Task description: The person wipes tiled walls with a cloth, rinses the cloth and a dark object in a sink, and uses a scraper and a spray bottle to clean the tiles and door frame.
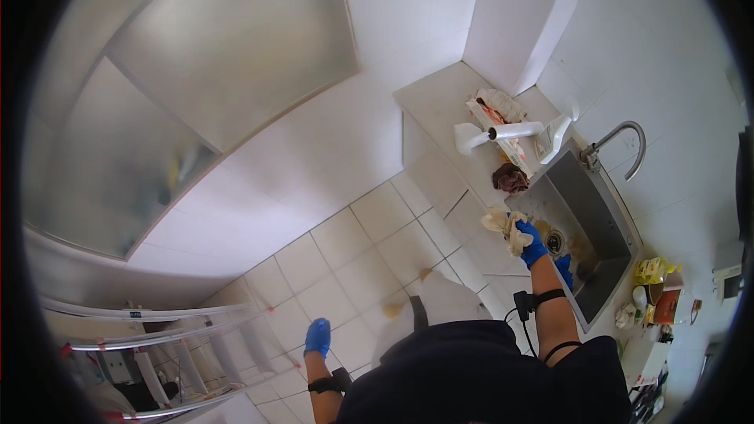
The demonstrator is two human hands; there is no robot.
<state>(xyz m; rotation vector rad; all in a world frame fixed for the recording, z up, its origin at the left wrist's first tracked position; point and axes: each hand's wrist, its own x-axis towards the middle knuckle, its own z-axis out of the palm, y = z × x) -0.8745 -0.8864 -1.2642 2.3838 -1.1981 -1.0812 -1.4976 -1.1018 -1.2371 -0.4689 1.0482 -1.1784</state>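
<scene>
My right hand [531,242], in a blue glove, is closed on a crumpled beige cloth [503,224] at the near-left rim of the steel sink [609,228]. My left hand [317,338], also gloved in blue, hangs low above the tiled floor with nothing visible in it, fingers loosely extended. A blue crumpled item [564,271] lies in the sink beside the drain. A dark brown cloth [510,179] sits on the counter beside the basin, near white plastic fittings [514,132] and a curved tap [636,141].
An aluminium ladder [149,373] stands at lower left. A frosted-glass panel [220,55] fills the upper-left wall. A yellow bottle [652,271] and other containers crowd the counter right of the sink. A boxed-out column [503,23] rises behind the counter.
</scene>
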